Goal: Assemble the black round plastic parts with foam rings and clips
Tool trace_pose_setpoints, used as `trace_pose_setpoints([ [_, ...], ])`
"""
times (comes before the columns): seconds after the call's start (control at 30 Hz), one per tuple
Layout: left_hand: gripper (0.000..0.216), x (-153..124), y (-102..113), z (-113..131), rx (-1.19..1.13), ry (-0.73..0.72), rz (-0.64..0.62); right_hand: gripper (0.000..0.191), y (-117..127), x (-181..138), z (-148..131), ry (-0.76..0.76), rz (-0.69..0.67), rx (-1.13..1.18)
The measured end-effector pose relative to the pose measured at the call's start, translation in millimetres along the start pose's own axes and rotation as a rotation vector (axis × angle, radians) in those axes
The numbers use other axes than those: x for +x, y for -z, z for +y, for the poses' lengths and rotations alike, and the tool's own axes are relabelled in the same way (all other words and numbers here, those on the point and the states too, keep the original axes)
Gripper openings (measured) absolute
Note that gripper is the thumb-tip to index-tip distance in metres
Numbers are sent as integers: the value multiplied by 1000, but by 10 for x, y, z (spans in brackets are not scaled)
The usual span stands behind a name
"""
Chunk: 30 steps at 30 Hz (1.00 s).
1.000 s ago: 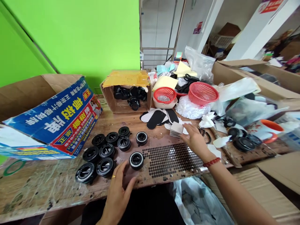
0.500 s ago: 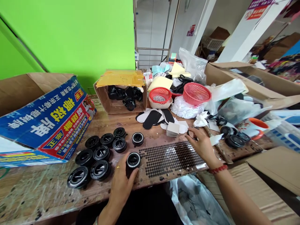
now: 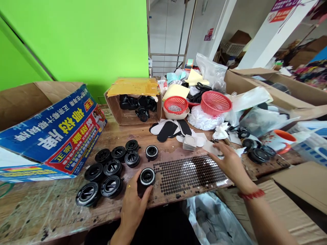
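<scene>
My left hand [image 3: 134,197] is closed around the side of a round black part with a silvery ring [image 3: 147,176], which rests on the table near its front edge. Out to the right, my right hand [image 3: 228,161] pinches a pale card [image 3: 211,147] between thumb and fingers, over the far right of a sheet of small black dots [image 3: 189,174]. Left of that card sits a stack of square cards [image 3: 189,143], its top one showing a round outline. Another round black part with a pale ring [image 3: 151,152] lies just beyond my left hand.
Several round black parts [image 3: 111,185] stand in rows at left, beside a blue carton [image 3: 58,136]. Behind are a cardboard box of black parts [image 3: 112,114], black and white oval pads [image 3: 164,131] and red baskets [image 3: 216,102]. A mug [image 3: 277,140] stands at right.
My right hand has moved slightly right and down, and a pale card now shows in its fingers. The stack's top now bears a round outline. My left hand keeps its hold.
</scene>
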<state>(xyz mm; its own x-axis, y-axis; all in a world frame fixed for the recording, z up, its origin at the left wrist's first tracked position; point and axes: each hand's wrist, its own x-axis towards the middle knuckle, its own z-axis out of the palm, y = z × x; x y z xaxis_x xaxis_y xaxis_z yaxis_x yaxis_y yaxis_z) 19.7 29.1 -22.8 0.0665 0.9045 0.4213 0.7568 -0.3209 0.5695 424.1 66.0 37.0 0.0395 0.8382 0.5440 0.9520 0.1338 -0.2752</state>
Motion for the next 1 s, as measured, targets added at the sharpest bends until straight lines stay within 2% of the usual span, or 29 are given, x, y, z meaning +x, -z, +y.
trace_pose_setpoints([
  [0.1, 53, 17, -6, 12, -5, -14, 13, 46, 196, -369, 311, -40, -19, -179],
  [0.17, 52, 28, -9, 8, -6, -24, 17, 48, 202, -464, 390, -39, -27, -227],
  [0.23, 52, 31, -13, -2, -4, -36, 14, 40, 132, -404, 336, -59, -66, -220],
  [0.33, 55, 21, -19, -9, 5, -44, 9, 24, 18, -151, 147, -133, -219, -199],
  [0.47, 53, 7, -29, 7, -7, -16, 27, 19, 97, 19, 141, -240, -323, -267],
  [0.63, 55, 18, -35, 9, -30, -5, 29, 16, 347, -314, 364, -381, -397, -356],
  [0.77, 53, 49, -9, 4, -16, -52, 20, 30, 298, -566, 335, -373, -400, -309],
  [1.0, 52, 85, 43, 52, 16, -88, 3, 33, 252, -522, 353, -332, -489, -158],
])
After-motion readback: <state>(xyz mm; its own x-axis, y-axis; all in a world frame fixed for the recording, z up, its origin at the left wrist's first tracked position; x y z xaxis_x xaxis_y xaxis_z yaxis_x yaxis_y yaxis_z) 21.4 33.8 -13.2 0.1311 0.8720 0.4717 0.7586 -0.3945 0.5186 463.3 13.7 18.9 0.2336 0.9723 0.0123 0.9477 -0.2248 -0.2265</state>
